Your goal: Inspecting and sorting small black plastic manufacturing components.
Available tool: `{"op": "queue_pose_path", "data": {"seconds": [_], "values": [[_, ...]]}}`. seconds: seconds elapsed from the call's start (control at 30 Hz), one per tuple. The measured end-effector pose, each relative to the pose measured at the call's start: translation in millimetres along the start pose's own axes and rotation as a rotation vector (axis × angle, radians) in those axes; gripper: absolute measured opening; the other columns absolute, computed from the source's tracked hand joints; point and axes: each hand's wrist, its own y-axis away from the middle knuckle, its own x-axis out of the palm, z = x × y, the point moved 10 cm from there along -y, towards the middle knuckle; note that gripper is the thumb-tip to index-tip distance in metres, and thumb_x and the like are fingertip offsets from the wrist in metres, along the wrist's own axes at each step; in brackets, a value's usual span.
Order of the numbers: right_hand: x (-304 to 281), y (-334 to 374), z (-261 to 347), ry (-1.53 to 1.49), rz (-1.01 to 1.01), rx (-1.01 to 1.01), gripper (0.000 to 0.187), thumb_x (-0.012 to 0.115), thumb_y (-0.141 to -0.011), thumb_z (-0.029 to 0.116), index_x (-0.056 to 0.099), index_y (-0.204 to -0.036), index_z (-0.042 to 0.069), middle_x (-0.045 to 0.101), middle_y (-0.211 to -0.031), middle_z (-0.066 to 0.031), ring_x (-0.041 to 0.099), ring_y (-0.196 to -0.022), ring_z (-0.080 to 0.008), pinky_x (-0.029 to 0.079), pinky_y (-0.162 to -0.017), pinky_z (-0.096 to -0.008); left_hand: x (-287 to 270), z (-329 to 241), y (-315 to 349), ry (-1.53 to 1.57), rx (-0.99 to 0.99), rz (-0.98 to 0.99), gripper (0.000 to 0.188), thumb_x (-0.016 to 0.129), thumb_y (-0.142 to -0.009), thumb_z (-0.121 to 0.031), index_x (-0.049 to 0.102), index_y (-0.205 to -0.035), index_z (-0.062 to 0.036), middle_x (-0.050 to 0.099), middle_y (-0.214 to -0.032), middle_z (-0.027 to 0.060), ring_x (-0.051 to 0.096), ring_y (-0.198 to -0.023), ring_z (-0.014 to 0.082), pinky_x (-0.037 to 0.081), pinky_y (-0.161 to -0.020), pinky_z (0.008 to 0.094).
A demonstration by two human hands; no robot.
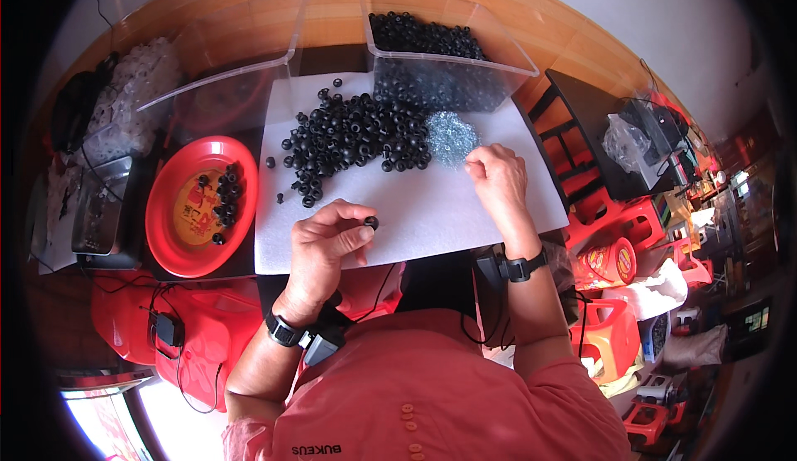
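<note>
Bead [371, 223], black, one: at the fingertips of the left hand, above the near part of the mat. Outline roundish; no long axis can be told at this scale, nor which way any hole faces.

Left hand [322, 243]: narrow pinch, thumb and forefinger on the bead, which sits at the right-hand end of the grip, facing the person's right side.

Right hand [501, 180]: farther out and to the right of the bead, well apart from it. Fingers bent, tips drawn close together; whether anything is between them cannot be told.

Silver pile [452, 139]: small shiny pieces, shape of each too fine to read. Just beyond the right fingertips and slightly to their left; right hand much the nearer. Governing relation, as judged: bead low and left, silver pile high and right, right hand between but close to the pile.

Heap [357, 133], black beads: left of the silver pile, just beside it; beyond the left hand.

Mat [415, 220], white: under heap and pile.

Bin [498, 69], clear: behind the heap, black beads inside.

Plate [158, 212], red: left of the mat, a few black beads in it, mostly toward its right side.
</note>
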Motion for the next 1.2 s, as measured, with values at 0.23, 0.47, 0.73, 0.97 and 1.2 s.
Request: {"op": "queue_pose_path", "data": {"seconds": [0.23,0.47,0.73,0.97,1.2], "values": [[4,-1,0,0.06,0.025,-0.004,0.009,0.072,-0.079,0.012,0.065,-0.085,0.013,0.066,-0.091,-0.0065,0.06,-0.096,-0.0284,0.041,-0.082,-0.0433,-1,2,1,-0.004,-0.026,-0.007,0.019,0.068,-0.086,0.005,0.068,-0.105,0.0006,0.067,-0.091,0.0032,0.061,-0.074,0.0083,0.051,-0.058,0.0219],[3,-2,2,0.034,0.039,0.011,0.007,0.072,-0.08,0.013,0.065,-0.082,0.013,0.066,-0.089,-0.0068,0.06,-0.095,-0.0291,0.041,-0.082,-0.0433,-1,3,0,0.006,-0.019,0.002,0.019,0.068,-0.086,0.005,0.068,-0.104,0.0001,0.067,-0.091,0.0031,0.06,-0.074,0.0079,0.051,-0.058,0.0218],[8,-7,4,0.054,0.072,-0.005,0.008,0.073,-0.08,0.016,0.066,-0.083,0.014,0.065,-0.087,-0.0067,0.06,-0.094,-0.0289,0.041,-0.082,-0.0437,0,4,-1,0.005,-0.008,0.017,0.019,0.068,-0.086,0.005,0.069,-0.104,-0.0002,0.068,-0.091,0.0026,0.06,-0.074,0.0075,0.051,-0.058,0.0216],[4,-4,10,0.06,0.057,-0.011,0.009,0.073,-0.079,0.015,0.066,-0.084,0.014,0.064,-0.089,-0.006,0.06,-0.094,-0.0285,0.041,-0.081,-0.0437,0,2,0,-0.023,-0.028,0.009,0.019,0.068,-0.086,0.005,0.069,-0.104,-0.0004,0.068,-0.091,0.0025,0.061,-0.075,0.0074,0.051,-0.058,0.0214],[0,-1,16,-0.039,-0.024,-0.008,0.012,0.074,-0.076,0.009,0.066,-0.085,0.012,0.066,-0.09,-0.0062,0.061,-0.097,-0.0283,0.041,-0.08,-0.0439,0,1,-1,-0.028,-0.025,0.017,0.019,0.068,-0.086,0.005,0.069,-0.104,-0.0005,0.068,-0.091,0.0023,0.06,-0.074,0.0072,0.052,-0.058,0.0212]]}}
